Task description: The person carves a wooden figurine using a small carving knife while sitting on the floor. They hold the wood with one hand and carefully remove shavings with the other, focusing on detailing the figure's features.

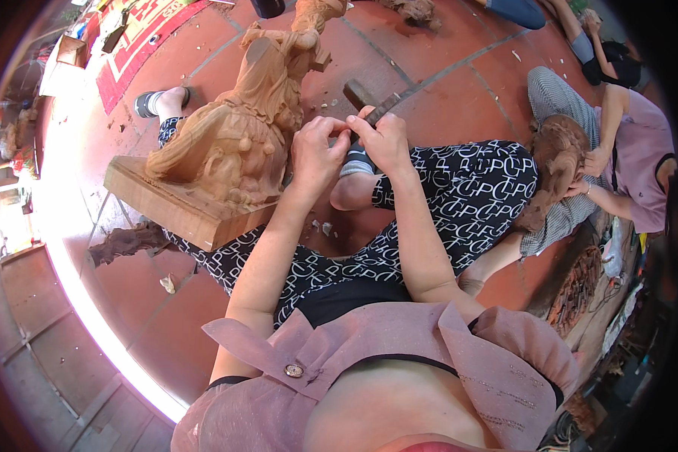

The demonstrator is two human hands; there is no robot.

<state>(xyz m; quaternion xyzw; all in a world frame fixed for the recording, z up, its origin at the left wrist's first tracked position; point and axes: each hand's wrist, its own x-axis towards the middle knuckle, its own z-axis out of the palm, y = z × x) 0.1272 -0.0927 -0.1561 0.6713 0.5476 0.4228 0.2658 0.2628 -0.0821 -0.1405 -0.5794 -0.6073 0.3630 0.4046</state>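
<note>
The left hand (318, 148) and the right hand (388, 145) are together in front of the lap, fingertips meeting with the fingers bent; whether anything thin is pinched between them I cannot tell. A tan, unpainted wooden carving of draped figures on a thick angular base (237, 139) lies just to the left of the hands, its base over the left thigh. Its long axis slants from the base, left of the hands and nearer the body, up to the narrow top, beyond them and slightly to their left. The left hand is the nearer of the 2, just beside the carved side, with its forearm passing by the base's corner. A dark, narrow, slightly curved bar (386, 109) runs away from the right hand's fingers, and a short brown wooden block (358, 94) sits just beyond the hands; I cannot tell whether the bar is gripped. Well to the right of the hands, a co-worker (631, 162) handles a reddish-brown carved piece (559, 154).
</note>
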